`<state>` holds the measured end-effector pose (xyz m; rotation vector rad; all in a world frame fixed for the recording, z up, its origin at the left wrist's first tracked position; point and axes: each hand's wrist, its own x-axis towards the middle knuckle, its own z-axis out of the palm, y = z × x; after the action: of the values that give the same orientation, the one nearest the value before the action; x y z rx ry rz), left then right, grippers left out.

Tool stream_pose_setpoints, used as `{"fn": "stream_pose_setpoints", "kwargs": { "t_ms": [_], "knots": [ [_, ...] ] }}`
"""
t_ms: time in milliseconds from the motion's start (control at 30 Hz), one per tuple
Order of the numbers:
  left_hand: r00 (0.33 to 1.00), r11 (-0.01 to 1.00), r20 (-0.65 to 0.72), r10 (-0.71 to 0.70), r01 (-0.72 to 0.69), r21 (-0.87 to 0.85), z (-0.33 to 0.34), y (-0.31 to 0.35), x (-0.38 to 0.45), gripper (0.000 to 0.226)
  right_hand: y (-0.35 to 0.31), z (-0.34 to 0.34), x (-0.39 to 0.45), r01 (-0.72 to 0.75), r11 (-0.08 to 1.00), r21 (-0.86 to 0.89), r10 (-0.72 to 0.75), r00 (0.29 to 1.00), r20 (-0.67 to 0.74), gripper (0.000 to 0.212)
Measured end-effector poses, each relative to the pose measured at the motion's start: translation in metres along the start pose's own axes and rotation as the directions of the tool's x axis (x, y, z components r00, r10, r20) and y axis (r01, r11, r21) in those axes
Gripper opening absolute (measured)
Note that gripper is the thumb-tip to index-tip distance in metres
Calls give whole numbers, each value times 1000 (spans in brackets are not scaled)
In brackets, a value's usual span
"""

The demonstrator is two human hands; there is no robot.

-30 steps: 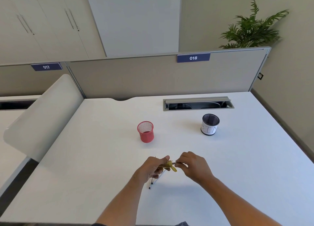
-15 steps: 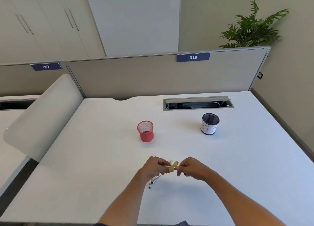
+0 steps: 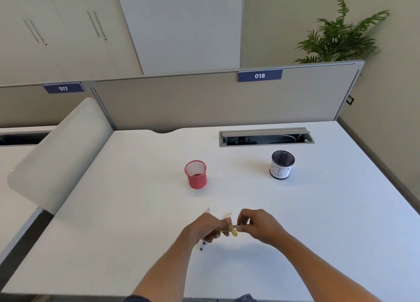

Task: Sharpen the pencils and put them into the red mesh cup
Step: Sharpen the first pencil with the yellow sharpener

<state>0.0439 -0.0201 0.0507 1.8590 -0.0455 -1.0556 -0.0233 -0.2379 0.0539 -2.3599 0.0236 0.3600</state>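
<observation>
My left hand grips a small yellow sharpener just above the white desk. My right hand pinches a thin dark pencil whose end sits in the sharpener. Two more pencils lie on the desk under my left hand, their tips showing beyond it. The red mesh cup stands upright farther back, apart from both hands, and looks empty.
A black mesh cup with a white paper label stands at the back right. An open cable tray runs along the desk's rear. A beige partition rises behind, and a white curved divider borders the left side.
My right hand has rolled its wrist back and forth on the pencil while staying at the sharpener. My left hand has hardly moved.
</observation>
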Motion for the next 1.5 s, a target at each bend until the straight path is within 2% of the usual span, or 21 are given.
{"fn": "stream_pose_setpoints", "kwargs": {
  "t_ms": [100, 200, 300, 400, 500, 633, 733, 800, 867, 933, 1000, 1067, 1133, 1233, 1333, 1433, 1500],
  "knots": [
    [999, 992, 50, -21, 27, -120, 0, -1, 0, 47, -2, 5, -1, 88, 991, -96, -101, 985, -140, 7],
    [999, 989, 17, 37, -35, -142, 0, -2, 5, 49, -3, 9, -2, 138, 986, -92, -152, 974, -170, 6],
    [995, 991, -24, 98, -100, -88, -2, -5, 7, 50, -1, 8, 1, 84, 995, -54, -89, 992, -91, 11],
    [989, 990, -48, 137, -138, -10, -2, -7, 10, 35, 5, 9, 4, -1, 996, 91, 2, 1000, -10, 15],
    [980, 983, -77, 186, -185, 21, 1, -8, 12, 21, 9, 12, 5, -42, 985, 166, 38, 999, 27, 22],
    [964, 970, -109, 244, -242, 32, 5, -7, 12, 24, 13, 6, 7, -139, 936, 324, 72, 975, 209, 28],
    [953, 961, -122, 276, -273, 34, 8, -3, 11, 20, 15, 3, 6, -147, 928, 342, 75, 974, 215, 25],
    [962, 969, -119, 246, -245, 26, 8, 1, 11, 18, 14, 3, 5, -105, 956, 275, 64, 986, 152, 16],
    [975, 982, -119, 189, -189, 13, 6, 3, 10, 36, 12, 4, 4, -34, 987, 160, 22, 997, 71, 12],
    [985, 990, -109, 136, -140, -29, 5, 4, 9, 47, 11, 7, 1, 87, 995, -42, -90, 992, -87, 5],
    [992, 992, -90, 87, -95, -84, 5, 3, 8, 46, 11, 12, -2, 206, 929, -309, -294, 915, -275, 3],
    [995, 988, -65, 75, -83, -133, 5, 1, 6, 44, 10, 14, -4, 254, 878, -406, -403, 851, -338, 5],
    [993, 986, -59, 99, -106, -126, 5, 0, 6, 39, 7, 13, -4, 201, 912, -359, -317, 898, -304, 11],
    [986, 986, -86, 144, -150, -73, 7, 0, 6, 34, 5, 10, 1, 11, 975, -223, -53, 981, -185, 20],
    [974, 981, -132, 187, -191, -23, 6, 0, 6, 16, 3, 8, 5, -98, 994, -54, 93, 992, -90, 28],
    [962, 970, -125, 241, -242, 3, 7, 0, 6, 25, 2, 2, 4, -177, 956, 235, 151, 981, 126, 34],
    [959, 966, -114, 260, -259, 24, 9, 0, 5, 30, 4, -3, 1, -236, 913, 331, 152, 953, 262, 37]
  ]
}}
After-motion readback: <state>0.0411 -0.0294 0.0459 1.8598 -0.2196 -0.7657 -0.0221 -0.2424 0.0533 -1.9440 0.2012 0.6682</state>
